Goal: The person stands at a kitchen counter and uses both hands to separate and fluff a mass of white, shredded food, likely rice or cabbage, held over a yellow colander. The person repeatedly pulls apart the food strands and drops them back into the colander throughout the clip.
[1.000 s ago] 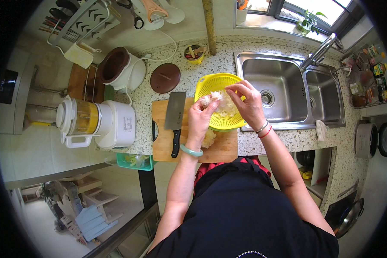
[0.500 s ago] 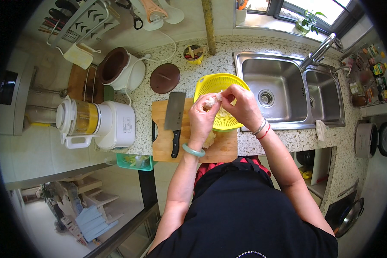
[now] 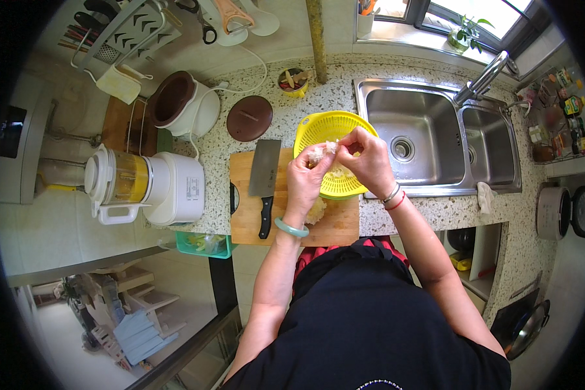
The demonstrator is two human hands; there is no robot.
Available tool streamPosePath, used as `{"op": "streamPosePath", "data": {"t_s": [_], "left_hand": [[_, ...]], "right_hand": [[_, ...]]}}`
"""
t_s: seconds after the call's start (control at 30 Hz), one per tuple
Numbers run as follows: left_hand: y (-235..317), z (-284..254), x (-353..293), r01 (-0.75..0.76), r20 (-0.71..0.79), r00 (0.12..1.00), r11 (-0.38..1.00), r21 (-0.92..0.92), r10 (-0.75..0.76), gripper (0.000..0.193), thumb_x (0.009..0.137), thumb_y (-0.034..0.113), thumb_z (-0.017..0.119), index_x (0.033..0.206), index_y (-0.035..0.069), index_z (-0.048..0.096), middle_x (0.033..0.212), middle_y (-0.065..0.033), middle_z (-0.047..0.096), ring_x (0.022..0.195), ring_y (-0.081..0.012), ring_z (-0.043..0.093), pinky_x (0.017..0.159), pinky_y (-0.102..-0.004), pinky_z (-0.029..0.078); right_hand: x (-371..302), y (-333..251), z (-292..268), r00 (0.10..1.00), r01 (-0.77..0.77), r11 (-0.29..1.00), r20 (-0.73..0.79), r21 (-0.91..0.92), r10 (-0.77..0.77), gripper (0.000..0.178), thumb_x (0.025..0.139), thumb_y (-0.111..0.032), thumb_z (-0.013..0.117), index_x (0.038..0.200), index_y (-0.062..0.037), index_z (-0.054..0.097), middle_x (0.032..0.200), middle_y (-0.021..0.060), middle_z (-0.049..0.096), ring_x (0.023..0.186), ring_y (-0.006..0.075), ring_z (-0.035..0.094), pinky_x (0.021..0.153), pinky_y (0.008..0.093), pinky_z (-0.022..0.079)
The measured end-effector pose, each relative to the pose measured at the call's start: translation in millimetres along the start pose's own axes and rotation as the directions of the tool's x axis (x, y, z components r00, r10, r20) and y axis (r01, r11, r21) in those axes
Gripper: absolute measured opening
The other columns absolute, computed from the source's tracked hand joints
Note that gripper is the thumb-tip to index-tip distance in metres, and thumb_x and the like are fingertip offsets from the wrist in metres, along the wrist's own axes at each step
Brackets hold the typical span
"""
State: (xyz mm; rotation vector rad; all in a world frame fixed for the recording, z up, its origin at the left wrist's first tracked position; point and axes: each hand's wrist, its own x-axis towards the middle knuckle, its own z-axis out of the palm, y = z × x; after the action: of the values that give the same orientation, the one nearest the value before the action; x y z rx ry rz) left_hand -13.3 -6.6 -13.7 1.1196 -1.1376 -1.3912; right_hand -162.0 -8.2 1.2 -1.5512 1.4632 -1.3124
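Observation:
My left hand [image 3: 301,183] is closed around a pale, ruffled piece of white fungus [image 3: 316,155]. Thumb and fingers of my right hand [image 3: 372,164] pinch at the right edge of the same piece. Both hands are over a yellow strainer basket [image 3: 333,121], where more whitish bits lie, partly hidden by my hands. Behind my left wrist, a yellowish-white clump of fungus [image 3: 316,212] rests on the wooden cutting board [image 3: 240,218]. To the left, a cleaver [image 3: 264,170] lies flat on the board, its black handle toward me.
A double steel sink [image 3: 413,123] with a tap [image 3: 484,77] is on the right. At the left stand a white blender [image 3: 179,188] and a white pot [image 3: 201,114]; a brown lid [image 3: 249,118] lies nearby. A green bin [image 3: 203,245] hangs at the counter's edge.
My right hand has shifted slightly, its fingers still at the edge of the white fungus. The left hand keeps its hold almost in place.

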Motion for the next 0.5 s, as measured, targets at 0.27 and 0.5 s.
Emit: {"op": "streamPosePath", "data": {"t_s": [0.27,0.5], "left_hand": [[-6,-9,2,0.132,0.076,0.99,0.958,-0.253,-0.117,0.028,0.09,0.01,0.067,0.115,-0.001,0.061,0.101,-0.0035,0.067,0.089,-0.0085,0.062,0.081,-0.0227,0.05],[-6,-10,4,0.165,0.132,0.983,0.921,-0.353,-0.125,0.024,0.093,0.01,0.062,0.116,0.002,0.056,0.107,-0.0042,0.064,0.096,-0.0097,0.059,0.086,-0.0256,0.049]], "right_hand": [[3,10,-6,0.991,-0.133,0.966,0.021,0.223,0.132,0.01,0.082,-0.006,0.068,0.088,0.0022,0.065,0.075,0.0056,0.067,0.068,0.0084,0.062,0.064,0.0237,0.052],[10,13,-13,0.98,0.192,0.976,-0.032,-0.099,-0.196,0.015,0.087,-0.014,0.069,0.095,-0.0005,0.068,0.081,0.0066,0.064,0.067,0.0133,0.061,0.062,0.0268,0.049]]}}
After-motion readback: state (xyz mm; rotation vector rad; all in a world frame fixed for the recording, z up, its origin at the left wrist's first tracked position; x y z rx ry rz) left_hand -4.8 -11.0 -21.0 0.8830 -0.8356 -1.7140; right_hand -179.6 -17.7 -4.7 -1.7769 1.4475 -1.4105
